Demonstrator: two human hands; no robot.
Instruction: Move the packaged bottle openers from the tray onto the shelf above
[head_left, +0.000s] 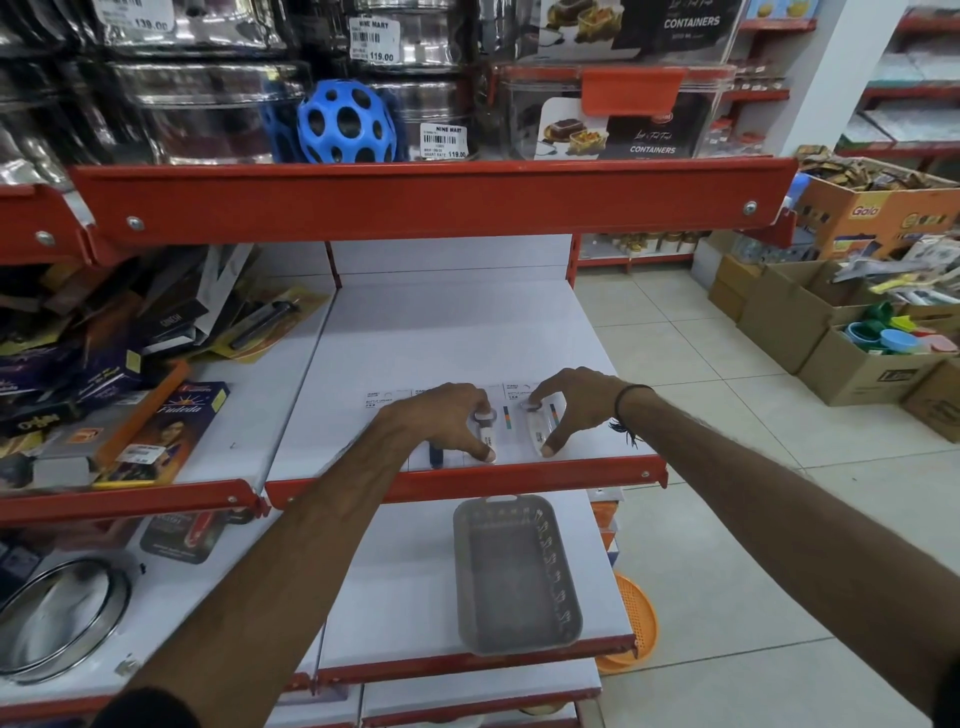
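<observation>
A grey plastic tray (517, 574) sits on the lower white shelf and nothing shows inside it. On the white shelf above (441, 343), near its red front lip, several carded bottle openers lie flat in a row. My left hand (447, 418) presses down on one packaged opener (488, 431), thumb at its near end. My right hand (571, 402) arches over the rightmost packaged opener (537, 423), fingertip and thumb pinching its two ends. Another card (384, 402) lies to the left, partly hidden by my left hand.
Boxed goods and a carded peeler (265, 317) crowd the shelf to the left. Steel tins, a blue holed ball (345, 124) and container boxes fill the shelf overhead. Cardboard boxes (857, 358) of stock stand on the tiled floor at right; an orange basket (631, 629) lies below.
</observation>
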